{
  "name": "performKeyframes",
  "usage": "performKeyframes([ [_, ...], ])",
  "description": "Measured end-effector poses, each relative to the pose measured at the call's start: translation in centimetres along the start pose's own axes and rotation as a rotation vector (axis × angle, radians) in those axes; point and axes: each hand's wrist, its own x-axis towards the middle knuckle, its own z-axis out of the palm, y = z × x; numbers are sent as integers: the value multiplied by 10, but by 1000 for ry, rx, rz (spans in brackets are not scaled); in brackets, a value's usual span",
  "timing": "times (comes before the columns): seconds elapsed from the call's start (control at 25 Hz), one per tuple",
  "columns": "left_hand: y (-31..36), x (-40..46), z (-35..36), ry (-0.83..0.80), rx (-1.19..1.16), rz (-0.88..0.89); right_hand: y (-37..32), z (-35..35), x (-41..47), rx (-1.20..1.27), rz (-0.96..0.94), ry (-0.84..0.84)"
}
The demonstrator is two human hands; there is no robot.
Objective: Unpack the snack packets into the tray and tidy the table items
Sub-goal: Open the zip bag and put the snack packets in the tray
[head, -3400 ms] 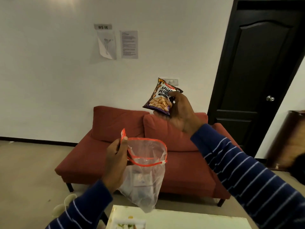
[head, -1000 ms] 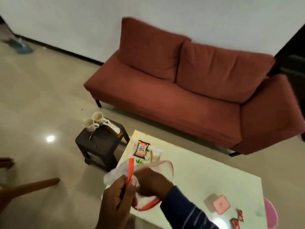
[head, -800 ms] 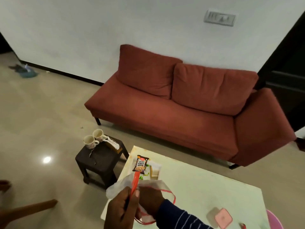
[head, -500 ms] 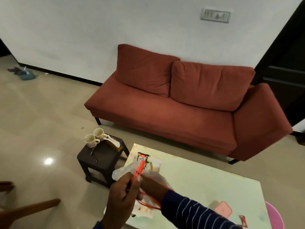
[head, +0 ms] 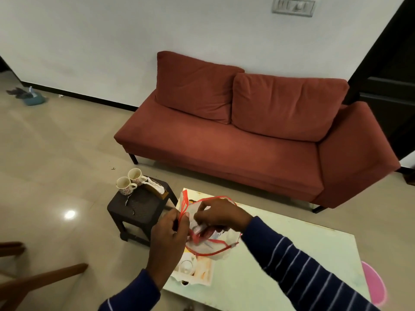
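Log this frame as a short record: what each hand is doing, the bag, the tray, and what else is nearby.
left hand: pinches the red rim of the clear zip bag, holding it open
right hand: reaches into the bag, fingers curled on something; item unclear
tray: on the pale green table, partly under the bag
stool: dark, left of the table, carrying two mugs
background: red sofa

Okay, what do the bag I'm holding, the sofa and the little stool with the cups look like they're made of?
Bag: thin clear plastic with red trim, see-through and crinkled. Sofa: rust-red woven fabric, matte and softly creased, on dark legs, likely metal. Stool: probably moulded dark plastic, with a textured, slightly shiny top. Cups: glossy white, probably ceramic.
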Motion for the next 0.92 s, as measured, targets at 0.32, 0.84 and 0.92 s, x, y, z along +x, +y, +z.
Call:
performKeyframes([
  [0.32, -18, -1, 3, -5, -108, -104, -1, -24, -19, 505, 100, -187],
  [0.84, -11, 24, -15, 111, -193, -93, 17, 11, -29, 276, -461, 190],
  [0.92, -12, 25, -18, 85, -197, -96, 17, 10, -29, 235, -510, 300],
])
